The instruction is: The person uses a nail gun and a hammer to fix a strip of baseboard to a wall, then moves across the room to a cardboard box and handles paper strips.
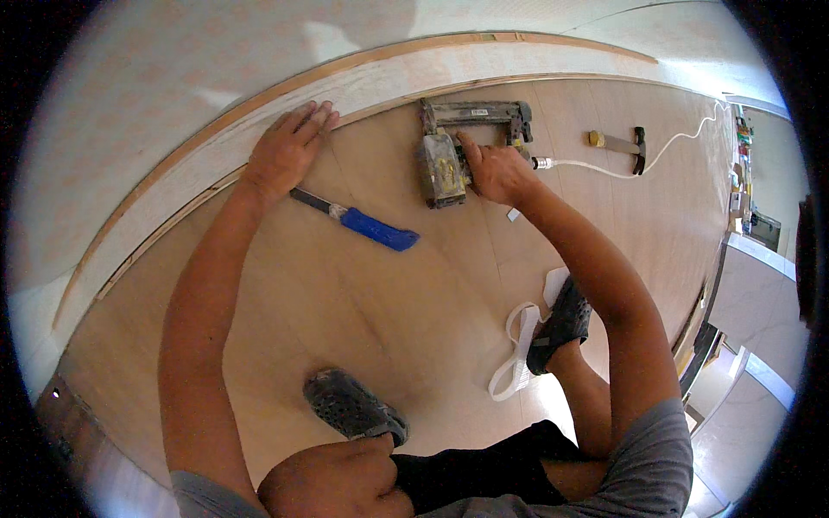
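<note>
pale wood-look floor (285, 276) seen from above, filling most of the view, with a light patterned wall (190, 86) curving along its far side. at the foot of the wall runs a long white board (389, 78), edged above by a thin brown wooden strip (492, 37). the left hand (294, 147) lies palm down over the board at left of centre, its fingers extended and nearly together, clamped on nothing. a dusty dark-and-yellow nail gun (442, 173) is on the floor side of the board, just right of centre; the right hand (501, 171) is wrapped around its handle, the index finger reaching forward toward the body, the remaining fingers partly hidden beneath the hand. a white hose (596, 167) joins the handle's rear end and trails right. two dark perforated shoes, one at lower centre (350, 404) and one farther right (561, 328), stand on the floor; a looped white strap (515, 354) lies beside the right one. a blue-handled tool (380, 229) rests between the hands, its dark blade ending just beside the left wrist. a hammer (622, 148) lies right of the nail gun, its head near the hose. smallest is a white scrap (513, 214) near the right wrist.
</note>
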Available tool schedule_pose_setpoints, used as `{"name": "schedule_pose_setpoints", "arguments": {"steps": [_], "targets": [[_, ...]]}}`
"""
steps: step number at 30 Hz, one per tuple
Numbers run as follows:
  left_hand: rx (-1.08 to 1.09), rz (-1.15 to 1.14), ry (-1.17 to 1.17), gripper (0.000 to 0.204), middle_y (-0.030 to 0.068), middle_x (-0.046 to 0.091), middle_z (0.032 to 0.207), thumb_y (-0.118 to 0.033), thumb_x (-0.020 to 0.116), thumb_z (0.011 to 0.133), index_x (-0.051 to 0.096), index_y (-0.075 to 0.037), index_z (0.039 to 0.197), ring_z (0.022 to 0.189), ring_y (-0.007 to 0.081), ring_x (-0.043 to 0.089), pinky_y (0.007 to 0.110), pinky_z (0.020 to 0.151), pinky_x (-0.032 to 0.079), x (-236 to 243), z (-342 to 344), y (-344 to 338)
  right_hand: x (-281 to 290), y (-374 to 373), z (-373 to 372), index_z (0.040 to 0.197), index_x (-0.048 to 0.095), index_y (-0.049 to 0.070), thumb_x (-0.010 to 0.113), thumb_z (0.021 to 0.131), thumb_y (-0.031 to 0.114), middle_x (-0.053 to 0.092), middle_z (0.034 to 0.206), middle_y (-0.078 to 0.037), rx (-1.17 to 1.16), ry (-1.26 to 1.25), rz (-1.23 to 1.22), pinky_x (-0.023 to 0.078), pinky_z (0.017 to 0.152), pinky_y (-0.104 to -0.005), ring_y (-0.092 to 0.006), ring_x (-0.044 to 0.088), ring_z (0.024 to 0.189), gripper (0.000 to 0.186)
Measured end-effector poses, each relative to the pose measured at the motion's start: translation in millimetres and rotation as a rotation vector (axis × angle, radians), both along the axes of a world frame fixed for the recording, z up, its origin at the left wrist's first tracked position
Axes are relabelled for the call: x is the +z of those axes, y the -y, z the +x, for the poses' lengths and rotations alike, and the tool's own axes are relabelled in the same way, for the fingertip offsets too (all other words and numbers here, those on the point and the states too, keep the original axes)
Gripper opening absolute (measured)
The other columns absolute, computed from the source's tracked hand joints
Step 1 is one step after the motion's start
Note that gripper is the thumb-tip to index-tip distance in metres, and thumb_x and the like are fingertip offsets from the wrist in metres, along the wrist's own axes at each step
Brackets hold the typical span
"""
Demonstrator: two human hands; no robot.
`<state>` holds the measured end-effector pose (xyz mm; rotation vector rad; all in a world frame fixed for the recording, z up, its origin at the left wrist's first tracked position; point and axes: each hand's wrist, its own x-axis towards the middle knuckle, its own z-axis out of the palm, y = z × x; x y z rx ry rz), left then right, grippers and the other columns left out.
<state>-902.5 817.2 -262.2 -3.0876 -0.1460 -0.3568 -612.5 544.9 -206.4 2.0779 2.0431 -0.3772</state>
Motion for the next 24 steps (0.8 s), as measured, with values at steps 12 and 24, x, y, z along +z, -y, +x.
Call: {"name": "schedule_pose_setpoints", "arguments": {"steps": [12,24], "targets": [[0.027,-0.009,-0.040,0.060,0.0063,0.045,0.155,-0.008,0.052,0.089,0.046,-0.012,0.149,0.136,0.0322,0.048,0.046,0.111,0.044,-0.1,-2.0,0.4,7.4,5.7,10.0,0.140,0.038,-0.011,0.047,0.093,0.016,0.070,0.082,-0.025,-0.052,0.005,0.028,0.055,0.066,-0.0511,-0.0434,0.069,0.075,0.055],[0.031,-0.021,-0.069,0.062,0.0047,0.042,0.158,-0.008,0.052,0.089,0.045,-0.016,0.151,0.138,0.0308,0.046,0.044,0.113,0.043,2.7,-3.2,0.4,-4.0,9.9,22.1,0.145,0.032,-0.010,0.045,0.094,0.014,0.071,0.086,-0.025,-0.027,-0.054,0.027,0.056,0.067,-0.0500,-0.0423,0.069,0.077,0.057]]}}
